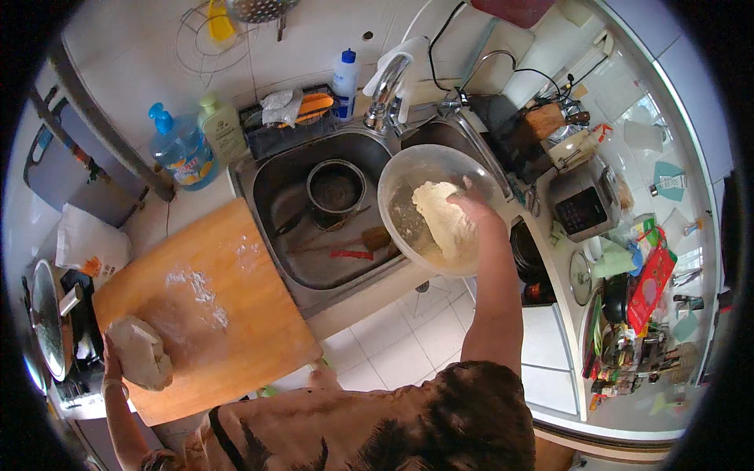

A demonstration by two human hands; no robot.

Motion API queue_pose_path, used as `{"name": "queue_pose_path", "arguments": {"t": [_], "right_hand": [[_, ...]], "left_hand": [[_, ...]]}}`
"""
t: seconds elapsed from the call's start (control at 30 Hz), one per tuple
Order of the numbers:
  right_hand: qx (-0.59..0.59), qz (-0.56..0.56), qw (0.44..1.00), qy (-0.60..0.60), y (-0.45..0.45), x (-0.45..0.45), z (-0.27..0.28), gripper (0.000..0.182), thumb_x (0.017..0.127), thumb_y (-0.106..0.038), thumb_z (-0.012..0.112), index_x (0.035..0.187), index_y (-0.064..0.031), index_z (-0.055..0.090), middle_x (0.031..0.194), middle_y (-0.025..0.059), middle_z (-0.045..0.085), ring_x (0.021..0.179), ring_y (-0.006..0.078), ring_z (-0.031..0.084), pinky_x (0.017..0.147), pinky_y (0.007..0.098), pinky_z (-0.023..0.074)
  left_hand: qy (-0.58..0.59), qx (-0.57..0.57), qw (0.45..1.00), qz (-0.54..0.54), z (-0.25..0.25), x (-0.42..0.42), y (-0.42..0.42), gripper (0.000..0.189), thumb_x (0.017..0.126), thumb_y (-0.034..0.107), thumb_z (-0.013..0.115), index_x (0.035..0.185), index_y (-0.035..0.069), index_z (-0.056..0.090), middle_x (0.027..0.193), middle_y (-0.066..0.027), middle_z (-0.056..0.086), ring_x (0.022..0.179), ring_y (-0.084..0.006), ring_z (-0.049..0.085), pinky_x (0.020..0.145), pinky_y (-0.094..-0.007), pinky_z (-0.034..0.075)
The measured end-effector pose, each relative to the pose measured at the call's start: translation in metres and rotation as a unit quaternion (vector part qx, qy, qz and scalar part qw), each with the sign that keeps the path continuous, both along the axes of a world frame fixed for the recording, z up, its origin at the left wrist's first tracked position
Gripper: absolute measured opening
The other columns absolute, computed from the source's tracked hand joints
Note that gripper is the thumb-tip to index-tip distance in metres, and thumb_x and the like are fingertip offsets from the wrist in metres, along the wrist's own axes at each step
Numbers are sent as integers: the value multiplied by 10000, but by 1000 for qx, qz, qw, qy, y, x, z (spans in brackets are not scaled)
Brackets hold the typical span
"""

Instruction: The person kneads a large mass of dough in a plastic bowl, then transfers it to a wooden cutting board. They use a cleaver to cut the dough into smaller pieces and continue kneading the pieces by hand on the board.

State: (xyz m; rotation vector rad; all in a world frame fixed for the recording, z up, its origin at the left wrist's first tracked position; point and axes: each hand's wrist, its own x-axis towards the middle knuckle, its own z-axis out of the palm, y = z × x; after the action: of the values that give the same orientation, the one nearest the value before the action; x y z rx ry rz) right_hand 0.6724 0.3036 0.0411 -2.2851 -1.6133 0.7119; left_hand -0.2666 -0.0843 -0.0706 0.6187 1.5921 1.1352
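Note:
At the near left corner of the floured wooden board (259, 306), my left hand (111, 359) rests against the outer side of a pale dough lump (141, 353); its fingers are partly hidden. My right hand (474, 206) is inside a translucent plastic bowl (406, 241), with its fingers on a piece of cream-coloured dough (445, 221). Bits of dough or flour cling to the bowl's inner wall. The bowl is over the right edge of the sink, and what bears it from below is hidden. White flour (197, 288) is scattered on the board.
The steel sink (268, 235) holds a dark round pot (336, 187), a brush and a red strip. A faucet (392, 76) rises behind it. Blue soap (182, 153) and green bottles (222, 126) stand behind the board. A glass-lidded pan (50, 318) is at far left; a cooker (583, 203) stands right.

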Motion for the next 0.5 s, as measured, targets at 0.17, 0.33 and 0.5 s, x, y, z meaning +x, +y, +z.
{"name": "queue_pose_path", "arguments": {"t": [0.17,0.33,0.5], "right_hand": [[-9,52,986,-156,-5,-15,27,802,718,-428,711,1384,-90,420,1310,207,516,1243,314,475,1019,351,390],[0,13,985,-173,-29,-14,44,796,712,-501,708,1346,-84,469,1286,183,545,1205,300,511,1001,352,406],[31,-26,985,-169,-33,5,13,821,743,-546,654,1365,-57,433,1283,196,542,1192,322,516,1003,378,403]], "left_hand": [[18,-22,999,35,-2,0,-12,741,902,644,405,1395,91,395,1360,-55,459,1224,-221,438,1040,-364,340],[40,3,999,22,1,11,-7,724,906,644,392,1378,95,413,1351,-54,465,1222,-216,435,1044,-360,329],[57,0,998,35,-3,6,-10,722,910,642,385,1381,95,411,1335,-54,473,1210,-214,440,1039,-359,335]]}}
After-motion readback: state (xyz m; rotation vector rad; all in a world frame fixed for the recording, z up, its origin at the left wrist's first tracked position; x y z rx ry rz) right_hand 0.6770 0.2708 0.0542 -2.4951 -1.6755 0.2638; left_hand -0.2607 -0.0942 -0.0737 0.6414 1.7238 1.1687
